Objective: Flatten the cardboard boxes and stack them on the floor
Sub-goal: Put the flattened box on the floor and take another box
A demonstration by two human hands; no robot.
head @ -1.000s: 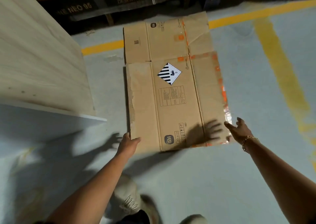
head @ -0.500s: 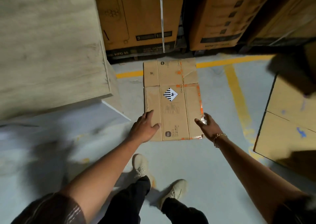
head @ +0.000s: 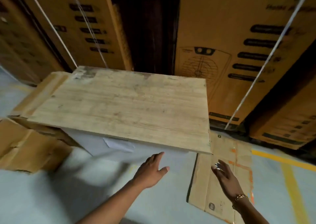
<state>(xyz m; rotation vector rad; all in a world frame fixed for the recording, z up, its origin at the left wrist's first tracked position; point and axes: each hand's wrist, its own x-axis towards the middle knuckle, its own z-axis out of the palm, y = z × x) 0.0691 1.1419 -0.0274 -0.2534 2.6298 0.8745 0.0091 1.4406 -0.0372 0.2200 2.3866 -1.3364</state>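
A flattened brown cardboard box (head: 205, 189) with orange tape marks lies flat on the grey floor at the lower right, its far end partly under the table edge. My right hand (head: 224, 175), with a ring and a bracelet, hovers above it, fingers spread, holding nothing. My left hand (head: 151, 169) is raised over the bare floor to the left of the box, fingers apart and empty. More brown cardboard (head: 29, 148) sits at the far left beside the table.
A low wooden table (head: 123, 104) stands in the middle, with a cardboard piece (head: 39, 93) against its left side. Tall strapped cartons (head: 239, 52) line the back wall. Yellow floor lines (head: 290, 181) run at the right.
Both hands have lifted off the flattened box, which stays on the floor. The view has swung up and left, bringing the table to the centre.
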